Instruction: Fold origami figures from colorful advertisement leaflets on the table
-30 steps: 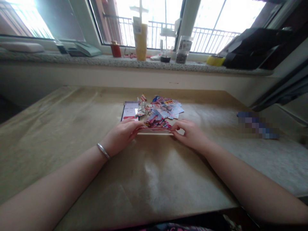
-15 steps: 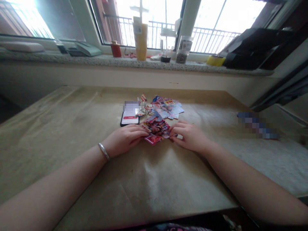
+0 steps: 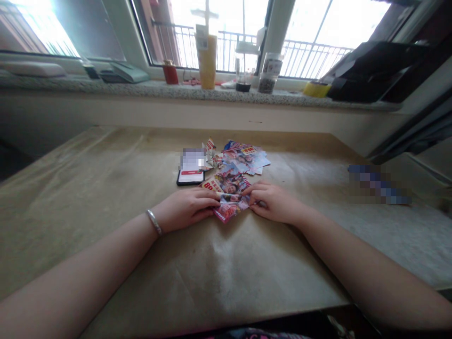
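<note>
A printed, colourful sheet of paper (image 3: 230,192) with fold creases lies on the table between my hands. My left hand (image 3: 186,205) grips its left edge, fingers together over the paper. At the right edge, my right hand (image 3: 269,199) pinches the sheet between thumb and fingers. Just beyond lies a stack of similar printed paper squares (image 3: 245,157). A folded paper piece (image 3: 211,157) with several points stands left of the stack. Beside it, a phone (image 3: 191,176) with a lit, partly blurred screen lies flat.
The table (image 3: 141,268) has a wrinkled clear cover. A blurred blue item (image 3: 379,184) lies at its right side. Behind, the stone windowsill (image 3: 169,90) carries a red jar (image 3: 170,73), a yellow container (image 3: 207,63), a clear jar (image 3: 270,73) and a black object (image 3: 374,70).
The sheet has opened out: more of its printed face shows, including the yellow part near my left hand, and its near corner sits lower. Both hands have shifted slightly.
</note>
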The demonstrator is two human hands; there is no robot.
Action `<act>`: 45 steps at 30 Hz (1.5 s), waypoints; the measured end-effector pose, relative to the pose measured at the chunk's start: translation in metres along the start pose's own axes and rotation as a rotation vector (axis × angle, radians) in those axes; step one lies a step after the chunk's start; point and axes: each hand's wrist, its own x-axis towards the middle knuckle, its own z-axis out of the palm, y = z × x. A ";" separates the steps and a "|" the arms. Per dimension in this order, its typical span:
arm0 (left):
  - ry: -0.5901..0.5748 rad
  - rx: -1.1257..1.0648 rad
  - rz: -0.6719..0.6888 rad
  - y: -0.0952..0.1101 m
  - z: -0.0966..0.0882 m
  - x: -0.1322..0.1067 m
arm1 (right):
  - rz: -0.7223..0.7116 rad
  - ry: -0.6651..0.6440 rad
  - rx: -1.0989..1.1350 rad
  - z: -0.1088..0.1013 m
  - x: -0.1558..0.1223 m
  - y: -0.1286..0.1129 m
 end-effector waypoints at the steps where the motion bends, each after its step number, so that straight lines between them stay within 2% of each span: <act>1: -0.006 0.005 -0.006 0.000 0.000 0.000 | 0.005 -0.005 0.004 0.000 0.000 0.000; 13: -0.002 0.049 0.058 0.006 -0.005 0.001 | -0.029 -0.046 0.030 -0.003 0.001 -0.004; 21: -0.010 0.004 0.104 0.011 -0.009 0.002 | -0.063 -0.060 0.094 0.003 0.003 -0.007; 32: -0.032 -0.015 0.032 0.005 -0.010 0.000 | -0.019 -0.043 0.030 0.004 0.004 -0.012; 41: -0.067 0.026 -0.021 0.013 -0.012 0.004 | 0.146 0.062 0.071 0.014 0.007 -0.015; 45: -0.030 0.027 -0.081 0.020 -0.010 0.007 | 0.137 0.061 0.084 0.016 0.009 -0.019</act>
